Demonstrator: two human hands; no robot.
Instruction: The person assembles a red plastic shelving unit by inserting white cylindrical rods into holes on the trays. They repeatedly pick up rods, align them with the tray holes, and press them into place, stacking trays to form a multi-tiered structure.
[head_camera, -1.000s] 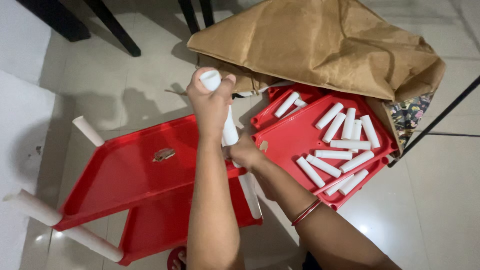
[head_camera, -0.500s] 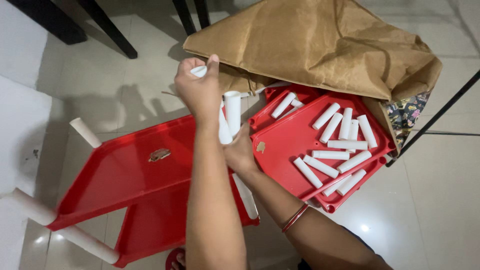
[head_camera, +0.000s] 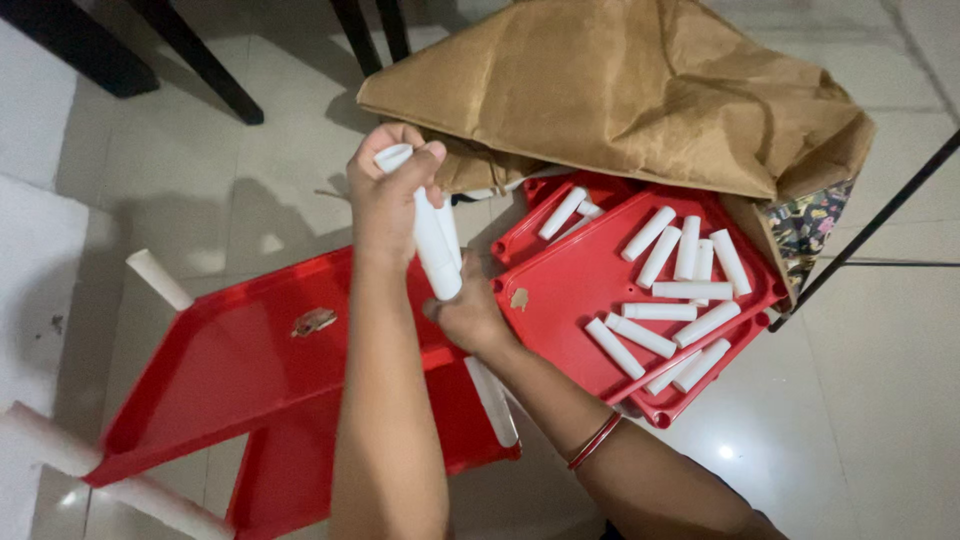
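My left hand (head_camera: 385, 195) grips the upper end of a white plastic tube (head_camera: 430, 240) that stands tilted above the corner of a red plastic shelf tray (head_camera: 230, 380). My right hand (head_camera: 470, 315) sits just below it at the tray's corner, fingers curled around the tube's lower end or the corner socket; I cannot tell which. Other white tubes stick out of the tray: one at its far left corner (head_camera: 158, 280), thicker ones at the near left (head_camera: 60, 450), and one under my right forearm (head_camera: 495, 400).
A second red tray (head_camera: 560, 290) to the right carries several loose white tubes (head_camera: 690, 290), with another tray beneath it. A crumpled brown paper bag (head_camera: 620, 90) lies over their far edge. Dark furniture legs (head_camera: 200, 70) stand at the back; a thin black bar (head_camera: 880, 220) crosses at right.
My left hand has moved slightly lower and tilted the white tube, with its fingers now wrapped over the tube's top. My right hand stays at the tray corner.
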